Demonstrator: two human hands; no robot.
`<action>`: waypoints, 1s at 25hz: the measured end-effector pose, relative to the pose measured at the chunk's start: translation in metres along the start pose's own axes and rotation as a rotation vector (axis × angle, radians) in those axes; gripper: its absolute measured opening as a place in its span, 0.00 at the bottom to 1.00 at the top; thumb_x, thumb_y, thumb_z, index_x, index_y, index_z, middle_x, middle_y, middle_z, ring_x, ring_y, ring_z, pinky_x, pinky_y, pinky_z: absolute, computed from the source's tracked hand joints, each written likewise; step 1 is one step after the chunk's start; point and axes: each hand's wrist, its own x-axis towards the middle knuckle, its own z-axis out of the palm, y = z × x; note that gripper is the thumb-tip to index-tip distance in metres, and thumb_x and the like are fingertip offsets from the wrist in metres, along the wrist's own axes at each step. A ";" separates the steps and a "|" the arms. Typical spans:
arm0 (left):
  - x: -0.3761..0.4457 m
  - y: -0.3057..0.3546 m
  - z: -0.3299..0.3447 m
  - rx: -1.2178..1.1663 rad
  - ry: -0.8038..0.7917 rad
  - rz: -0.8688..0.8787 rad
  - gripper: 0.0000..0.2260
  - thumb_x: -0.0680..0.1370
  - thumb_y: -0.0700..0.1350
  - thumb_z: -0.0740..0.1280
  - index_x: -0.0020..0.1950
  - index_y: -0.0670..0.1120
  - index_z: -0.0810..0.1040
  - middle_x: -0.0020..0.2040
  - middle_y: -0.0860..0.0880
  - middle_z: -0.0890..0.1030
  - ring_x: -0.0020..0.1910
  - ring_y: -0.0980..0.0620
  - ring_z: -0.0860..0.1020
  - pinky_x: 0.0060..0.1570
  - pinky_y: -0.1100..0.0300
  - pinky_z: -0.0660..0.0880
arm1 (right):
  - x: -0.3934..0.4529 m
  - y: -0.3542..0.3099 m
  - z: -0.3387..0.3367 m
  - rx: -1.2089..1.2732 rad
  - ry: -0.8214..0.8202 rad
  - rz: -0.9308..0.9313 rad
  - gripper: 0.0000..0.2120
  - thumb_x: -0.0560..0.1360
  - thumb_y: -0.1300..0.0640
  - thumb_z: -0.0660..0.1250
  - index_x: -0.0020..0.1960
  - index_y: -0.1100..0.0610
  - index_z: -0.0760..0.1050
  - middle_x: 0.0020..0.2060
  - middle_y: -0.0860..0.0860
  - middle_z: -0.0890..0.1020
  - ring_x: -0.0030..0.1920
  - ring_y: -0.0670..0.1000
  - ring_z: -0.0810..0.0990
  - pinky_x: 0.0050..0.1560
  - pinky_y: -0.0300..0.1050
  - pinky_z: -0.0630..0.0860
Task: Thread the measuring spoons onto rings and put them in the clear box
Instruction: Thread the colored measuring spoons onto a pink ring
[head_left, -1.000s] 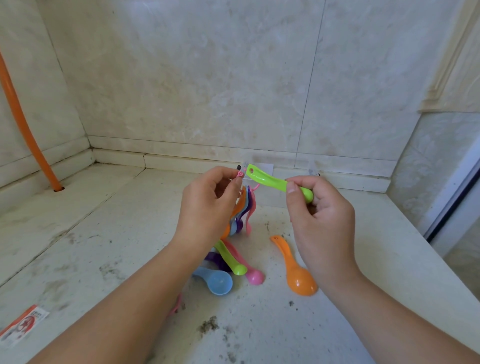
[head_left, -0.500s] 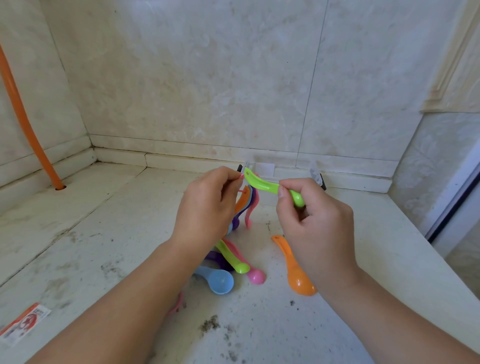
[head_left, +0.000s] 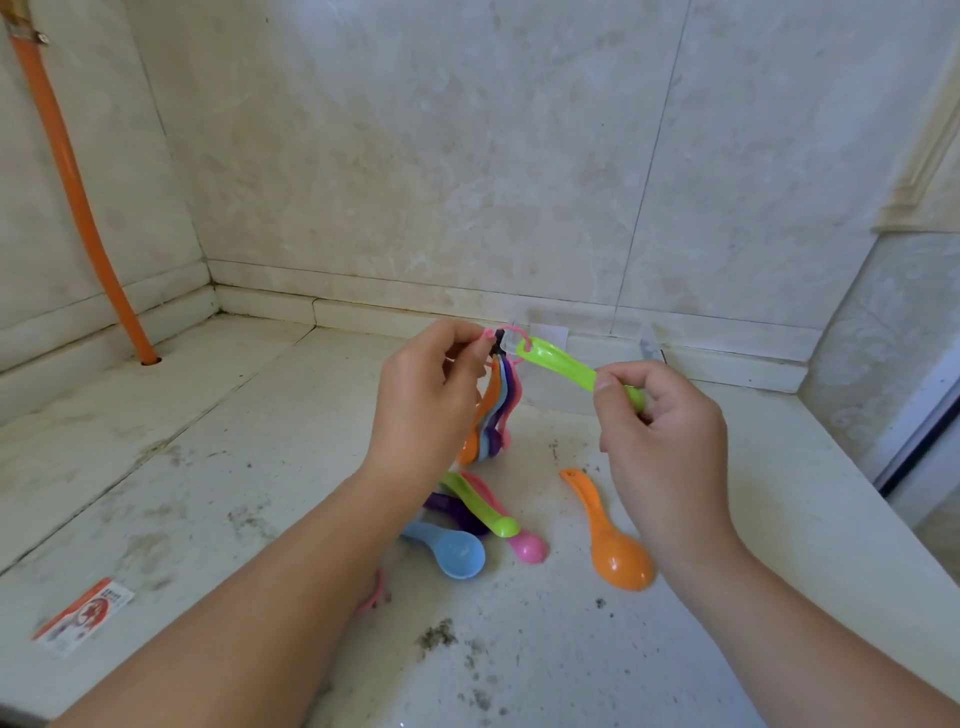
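Note:
My left hand pinches a thin pink ring held above the counter. Several measuring spoons, orange, blue, purple and pink, hang from the ring. My right hand grips a green spoon by its bowl end; the handle hole sits on the ring's open end. Loose on the counter below lie a green spoon, a pink spoon, a blue spoon, a purple spoon and an orange spoon. A clear box stands at the back wall, behind the hands.
Another pink ring peeks out from under my left forearm. An orange hose runs down the left wall into the counter. A small orange-and-white packet lies at the front left. Dirt specks are scattered over the pale counter.
The green spoon's handle end has moved left to the ring, and its hole now sits on the ring. My right hand has shifted slightly right and down.

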 end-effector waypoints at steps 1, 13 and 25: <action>0.000 0.001 -0.001 -0.054 0.013 -0.028 0.07 0.81 0.46 0.66 0.45 0.55 0.79 0.33 0.60 0.80 0.31 0.60 0.79 0.34 0.68 0.74 | 0.000 0.000 0.000 0.030 -0.029 0.043 0.08 0.77 0.55 0.67 0.40 0.49 0.80 0.25 0.50 0.75 0.24 0.45 0.69 0.24 0.37 0.68; 0.009 0.009 -0.017 -0.364 0.155 -0.068 0.06 0.82 0.40 0.64 0.47 0.44 0.79 0.33 0.54 0.77 0.32 0.58 0.74 0.36 0.64 0.75 | -0.015 0.003 0.017 -0.053 -0.285 -0.041 0.14 0.76 0.42 0.65 0.59 0.45 0.76 0.45 0.42 0.80 0.42 0.42 0.78 0.41 0.30 0.74; 0.019 0.028 0.005 -0.326 -0.272 0.060 0.06 0.80 0.45 0.65 0.53 0.50 0.81 0.45 0.44 0.82 0.41 0.51 0.81 0.41 0.55 0.79 | 0.043 -0.016 0.019 0.030 -0.308 -0.049 0.07 0.70 0.46 0.73 0.38 0.48 0.79 0.22 0.41 0.75 0.24 0.41 0.72 0.27 0.35 0.67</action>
